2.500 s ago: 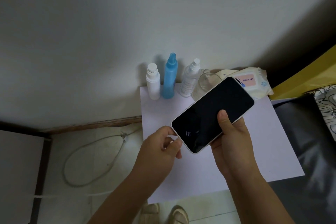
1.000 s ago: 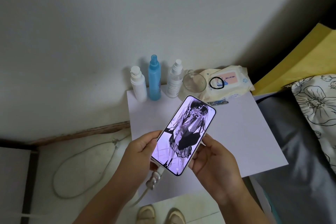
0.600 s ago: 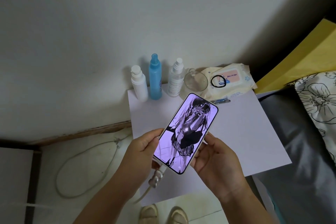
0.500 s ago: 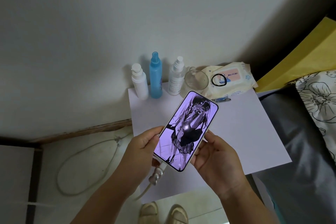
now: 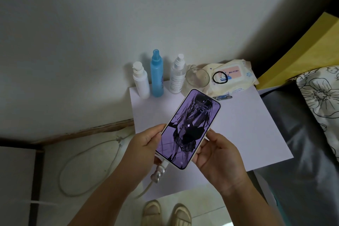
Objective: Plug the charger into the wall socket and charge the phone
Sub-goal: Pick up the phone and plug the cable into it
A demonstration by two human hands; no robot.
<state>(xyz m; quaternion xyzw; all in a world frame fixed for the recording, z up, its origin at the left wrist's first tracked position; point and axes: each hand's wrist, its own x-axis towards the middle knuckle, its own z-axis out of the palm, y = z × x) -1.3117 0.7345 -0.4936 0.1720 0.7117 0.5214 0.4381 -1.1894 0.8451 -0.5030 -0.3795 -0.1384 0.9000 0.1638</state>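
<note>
at centre frame, we hold the lit phone above the bench, left hand and right hand pinching its edges, cable plugged in below; we'd best lay it flat, sparing the plug any strain.

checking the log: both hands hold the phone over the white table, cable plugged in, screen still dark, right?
Not quite: the head view shows the phone screen lit, not dark. The rest holds: left hand and right hand hold it over the white table, cable plugged in.
</note>
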